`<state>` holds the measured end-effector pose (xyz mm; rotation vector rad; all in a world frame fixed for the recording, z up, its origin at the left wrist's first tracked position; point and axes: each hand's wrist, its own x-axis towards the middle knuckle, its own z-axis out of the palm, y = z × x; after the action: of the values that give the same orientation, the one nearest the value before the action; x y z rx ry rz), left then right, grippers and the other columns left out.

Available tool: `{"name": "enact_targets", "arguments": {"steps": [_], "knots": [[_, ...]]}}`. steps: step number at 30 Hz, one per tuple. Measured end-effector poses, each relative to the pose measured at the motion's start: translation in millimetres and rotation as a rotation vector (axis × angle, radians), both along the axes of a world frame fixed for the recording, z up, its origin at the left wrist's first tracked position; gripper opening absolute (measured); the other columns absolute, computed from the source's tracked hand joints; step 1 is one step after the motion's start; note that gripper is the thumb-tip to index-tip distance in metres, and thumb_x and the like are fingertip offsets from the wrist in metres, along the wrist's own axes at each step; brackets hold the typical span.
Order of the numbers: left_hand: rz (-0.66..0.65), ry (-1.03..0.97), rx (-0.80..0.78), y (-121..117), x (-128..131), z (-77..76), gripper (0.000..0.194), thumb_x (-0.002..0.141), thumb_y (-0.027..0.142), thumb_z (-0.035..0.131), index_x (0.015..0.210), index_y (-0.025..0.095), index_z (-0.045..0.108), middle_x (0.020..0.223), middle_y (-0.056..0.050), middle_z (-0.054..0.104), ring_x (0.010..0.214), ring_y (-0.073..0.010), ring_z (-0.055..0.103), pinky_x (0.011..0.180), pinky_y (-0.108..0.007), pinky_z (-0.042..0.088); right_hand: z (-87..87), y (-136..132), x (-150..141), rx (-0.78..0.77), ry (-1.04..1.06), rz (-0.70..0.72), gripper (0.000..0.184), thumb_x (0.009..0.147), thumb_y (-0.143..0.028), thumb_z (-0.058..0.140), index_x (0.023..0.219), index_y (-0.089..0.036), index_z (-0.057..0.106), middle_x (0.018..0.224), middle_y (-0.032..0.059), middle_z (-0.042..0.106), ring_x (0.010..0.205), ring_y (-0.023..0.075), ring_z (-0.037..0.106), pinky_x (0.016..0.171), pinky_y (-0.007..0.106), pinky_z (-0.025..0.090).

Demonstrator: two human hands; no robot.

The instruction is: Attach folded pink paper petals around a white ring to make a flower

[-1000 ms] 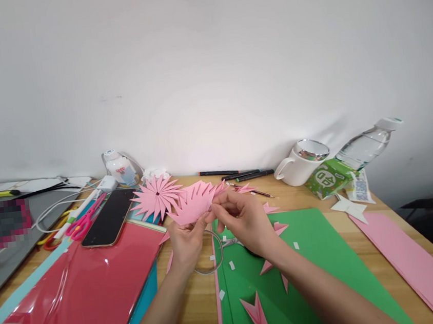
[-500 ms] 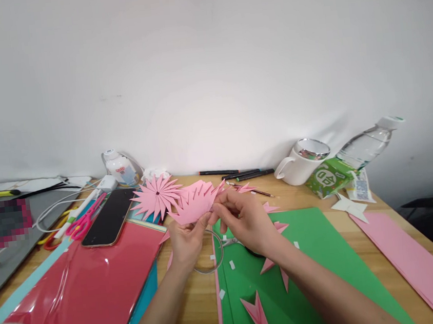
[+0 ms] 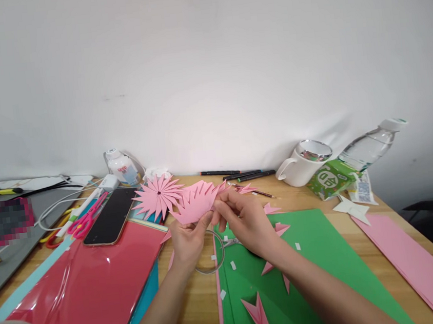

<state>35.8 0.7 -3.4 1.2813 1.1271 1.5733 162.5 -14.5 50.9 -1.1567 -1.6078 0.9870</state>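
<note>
Both hands hold a folded pink paper piece (image 3: pixel 195 203) with spiky cut edges, raised above the wooden table. My left hand (image 3: pixel 186 240) pinches its lower corner from below. My right hand (image 3: pixel 243 218) pinches its right edge, fingers closed on one of the points. Just behind it a finished pink paper flower (image 3: pixel 158 195) lies flat. Below the hands lie a wire ring (image 3: pixel 210 253) and small scissors (image 3: pixel 230 242), partly hidden.
A green sheet (image 3: pixel 319 254) with pink offcuts lies on the right and a red sheet (image 3: pixel 78 284) on the left. A phone (image 3: pixel 110 217), pink scissors (image 3: pixel 85 220), a glue bottle (image 3: pixel 122 168), pens (image 3: pixel 241 175), a white mug (image 3: pixel 304 163), a water bottle (image 3: pixel 369 146) and pink strips (image 3: pixel 416 259) surround them.
The hands and the pink piece have barely shifted. The fingers of my right hand have adjusted slightly along the paper's edge.
</note>
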Motion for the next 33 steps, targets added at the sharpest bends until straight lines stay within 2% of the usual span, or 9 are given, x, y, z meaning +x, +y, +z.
{"name": "enact_targets", "arguments": {"steps": [5,9,13,19,28,33], "knots": [[0.042,-0.064,0.002,0.5,1.2,-1.8,0.017,0.062,0.028,0.076,0.066,0.013,0.068,0.060,-0.005,0.070,0.069,-0.0234,0.071,0.071,-0.033,0.059,-3.0,-0.2,-4.2,-0.053,0.137,0.030,0.021,0.088,-0.033,0.048,0.073,-0.019,0.051,0.069,0.0024,0.068,0.048,0.0090,0.056,0.048,0.021,0.044],[0.024,-0.045,-0.002,-3.5,2.9,6.1,0.019,0.062,0.030,0.075,0.063,0.013,0.067,0.065,-0.007,0.072,0.068,-0.0236,0.071,0.070,-0.034,0.059,-6.0,-0.6,-4.8,-0.087,0.122,-0.031,0.020,0.082,-0.031,0.058,0.069,-0.019,0.048,0.065,0.0030,0.068,0.045,0.0097,0.055,0.044,0.020,0.041],[0.016,-0.015,-0.003,-5.4,3.6,9.7,0.019,0.064,0.031,0.074,0.061,0.014,0.067,0.070,-0.009,0.074,0.070,-0.0239,0.071,0.072,-0.035,0.059,-3.1,1.8,0.9,-0.048,0.058,0.003,0.021,0.085,-0.029,0.054,0.067,-0.019,0.047,0.066,0.0028,0.069,0.044,0.0090,0.054,0.043,0.020,0.038],[-0.046,0.005,-0.071,-3.6,3.2,5.9,0.019,0.063,0.030,0.075,0.068,0.012,0.071,0.071,-0.007,0.075,0.066,-0.0211,0.069,0.061,-0.028,0.057,5.9,11.0,20.4,-0.146,0.012,0.168,0.018,0.085,-0.030,0.052,0.072,-0.018,0.053,0.065,0.0001,0.066,0.048,0.0083,0.055,0.047,0.019,0.042],[-0.110,-0.066,-0.072,-2.1,3.9,-0.7,0.024,0.065,0.028,0.075,0.081,0.011,0.073,0.081,-0.009,0.076,0.077,-0.0225,0.071,0.071,-0.030,0.058,6.2,12.7,23.3,-0.163,0.049,0.127,0.015,0.081,-0.025,0.054,0.069,-0.016,0.055,0.065,0.0012,0.066,0.048,0.0075,0.054,0.048,0.019,0.043],[-0.064,-0.007,-0.027,-4.0,3.8,3.3,0.022,0.064,0.027,0.075,0.079,0.011,0.073,0.079,-0.008,0.076,0.071,-0.0217,0.071,0.064,-0.028,0.058,3.7,13.5,23.6,-0.185,0.120,0.140,0.015,0.079,-0.026,0.057,0.069,-0.015,0.056,0.065,0.0018,0.067,0.047,0.0075,0.055,0.048,0.019,0.043]]}}
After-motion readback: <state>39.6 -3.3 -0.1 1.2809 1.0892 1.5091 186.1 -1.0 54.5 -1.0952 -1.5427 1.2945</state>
